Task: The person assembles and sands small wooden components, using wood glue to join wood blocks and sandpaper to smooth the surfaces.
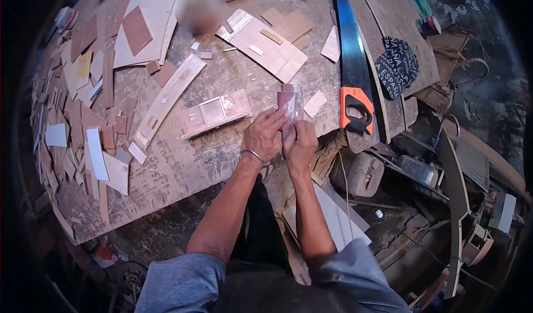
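Observation:
Near the front edge of the workbench (183,174), my two hands are close together over a small reddish-brown wood piece (286,99). My left hand (265,132), with a metal bangle on its wrist, holds this piece, its fingers bent over the near end. Curled beside it, my right hand (300,140) grips a shiny flat strip (296,103) that lies along the wood's right side. The strip's lower part is hidden by my fingers, and I cannot tell whether it is metal. Left of my hands stands a small wooden assembly (216,113) with a framed panel.
A handsaw (354,63) with an orange and black handle lies to the right, beside a patterned dark cloth (396,69). Plywood boards (265,44) lie further back. Several offcuts (78,130) are heaped at the left. A jerrycan (357,174) stands below the bench's right side.

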Tool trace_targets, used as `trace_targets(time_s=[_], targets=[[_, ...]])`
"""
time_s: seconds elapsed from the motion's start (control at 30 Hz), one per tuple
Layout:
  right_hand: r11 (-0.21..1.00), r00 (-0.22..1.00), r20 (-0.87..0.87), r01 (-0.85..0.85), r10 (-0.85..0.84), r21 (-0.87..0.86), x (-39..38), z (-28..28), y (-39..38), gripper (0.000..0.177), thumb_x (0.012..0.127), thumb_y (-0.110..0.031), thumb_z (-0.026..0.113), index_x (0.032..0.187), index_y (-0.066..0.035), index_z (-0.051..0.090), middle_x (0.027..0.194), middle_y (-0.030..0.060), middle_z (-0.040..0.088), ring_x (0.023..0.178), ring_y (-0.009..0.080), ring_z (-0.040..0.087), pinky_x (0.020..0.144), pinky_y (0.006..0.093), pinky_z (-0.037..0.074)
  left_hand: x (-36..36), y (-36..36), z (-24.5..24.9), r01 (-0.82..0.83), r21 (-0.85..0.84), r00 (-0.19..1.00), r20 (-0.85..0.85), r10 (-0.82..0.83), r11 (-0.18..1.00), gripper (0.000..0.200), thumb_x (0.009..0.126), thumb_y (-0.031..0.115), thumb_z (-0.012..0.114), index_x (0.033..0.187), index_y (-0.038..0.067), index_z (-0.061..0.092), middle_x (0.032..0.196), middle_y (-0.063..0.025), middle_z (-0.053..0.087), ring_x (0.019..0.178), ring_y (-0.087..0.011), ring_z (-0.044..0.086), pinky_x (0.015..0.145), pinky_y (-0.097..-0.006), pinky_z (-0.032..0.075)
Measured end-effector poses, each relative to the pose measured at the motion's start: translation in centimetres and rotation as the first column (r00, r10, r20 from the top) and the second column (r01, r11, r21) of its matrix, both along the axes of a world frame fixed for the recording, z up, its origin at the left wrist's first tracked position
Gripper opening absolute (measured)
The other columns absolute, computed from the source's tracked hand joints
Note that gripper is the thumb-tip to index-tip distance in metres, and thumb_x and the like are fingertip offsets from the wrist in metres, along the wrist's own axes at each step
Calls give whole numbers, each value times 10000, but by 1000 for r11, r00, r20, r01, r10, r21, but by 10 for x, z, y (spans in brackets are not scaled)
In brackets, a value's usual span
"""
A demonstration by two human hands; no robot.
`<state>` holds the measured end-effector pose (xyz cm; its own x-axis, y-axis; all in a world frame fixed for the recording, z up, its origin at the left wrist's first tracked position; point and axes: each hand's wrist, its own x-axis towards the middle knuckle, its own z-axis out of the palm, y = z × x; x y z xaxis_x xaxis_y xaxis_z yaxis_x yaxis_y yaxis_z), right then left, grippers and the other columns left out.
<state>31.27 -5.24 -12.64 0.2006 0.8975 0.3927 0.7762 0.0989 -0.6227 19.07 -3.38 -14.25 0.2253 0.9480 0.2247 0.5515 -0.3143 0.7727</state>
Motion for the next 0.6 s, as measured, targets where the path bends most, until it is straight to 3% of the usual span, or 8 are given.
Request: trace_targets(time_s=[0.13, 0.2, 0.23, 0.27, 0.33, 0.43, 0.53, 0.6], targets=[[997, 977, 207, -61, 52, 36, 17, -9, 85, 208, 822, 46, 628, 1011, 38, 714, 822, 217, 635, 748, 403, 633, 686, 439, 520, 2, -3, 3, -2, 4, 1000, -7, 2, 1000, 512, 728, -39, 560, 1202, 53, 732, 1333, -85, 683, 1213, -313, 630, 1038, -385, 528], [993, 975, -223, 36, -11, 109, 23, 11, 101, 160, 858, 15, 659, 1001, 52, 721, 852, 198, 683, 754, 319, 672, 688, 379, 523, -2, 2, 8, -7, 13, 1000, -14, 7, 1000, 506, 727, -41, 557, 1191, 50, 735, 1328, -87, 686, 1212, -313, 631, 1036, -384, 529], [995, 917, -393, 88, -66, 40, 23, 37, 88, 166, 911, -43, 681, 1025, 69, 727, 911, 152, 733, 761, 219, 673, 697, 337, 520, -2, 2, 8, -6, 15, 1000, -6, 6, 1000, 504, 725, -42, 554, 1186, 47, 737, 1326, -88, 687, 1212, -315, 631, 1035, -384, 530], [993, 844, -523, 111, -119, -46, 25, 56, 72, 204, 948, -79, 688, 1076, 77, 723, 912, 82, 727, 761, 140, 639, 683, 294, 508, 0, -2, 6, 2, 4, 1000, 7, -2, 1000, 502, 724, -44, 551, 1181, 45, 739, 1324, -88, 688, 1212, -317, 632, 1033, -385, 531], [984, 587, -790, 73, -175, -164, 29, 79, 44, 224, 970, -79, 696, 1128, 79, 702, 864, 49, 690, 741, 96, 617, 674, 228, 481, 1, -4, 2, 0, 22, 1000, 10, 0, 1000, 498, 720, -44, 551, 1171, 49, 743, 1328, -77, 687, 1219, -311, 628, 1025, -382, 537], [985, 323, -933, -25, -156, -174, 26, 87, 26, 261, 965, -43, 692, 1201, 65, 663, 902, 56, 679, 715, 107, 602, 640, 218, 471, 1, -2, 1, -8, 26, 1000, -13, 8, 1000, 484, 719, -27, 564, 1158, 65, 749, 1331, -51, 686, 1231, -282, 620, 1020, -372, 540], [988, 209, -967, -20, -148, -155, 26, 86, 17, 259, 957, -23, 691, 1197, 70, 663, 905, 66, 675, 723, 113, 603, 647, 216, 473, 1, -3, 6, -13, 4, 1000, 20, 13, 1000, 504, 714, -55, 538, 1166, 33, 742, 1326, -88, 689, 1203, -330, 637, 1023, -391, 538], [981, 356, -916, 1, -182, -195, 26, 82, 12, 273, 958, -22, 681, 1211, 80, 664, 903, 59, 671, 723, 110, 591, 652, 217, 462, 2, -3, 11, -13, 4, 1000, 10, 13, 1000, 504, 715, -58, 538, 1167, 32, 742, 1324, -90, 689, 1205, -325, 638, 1024, -389, 537]])
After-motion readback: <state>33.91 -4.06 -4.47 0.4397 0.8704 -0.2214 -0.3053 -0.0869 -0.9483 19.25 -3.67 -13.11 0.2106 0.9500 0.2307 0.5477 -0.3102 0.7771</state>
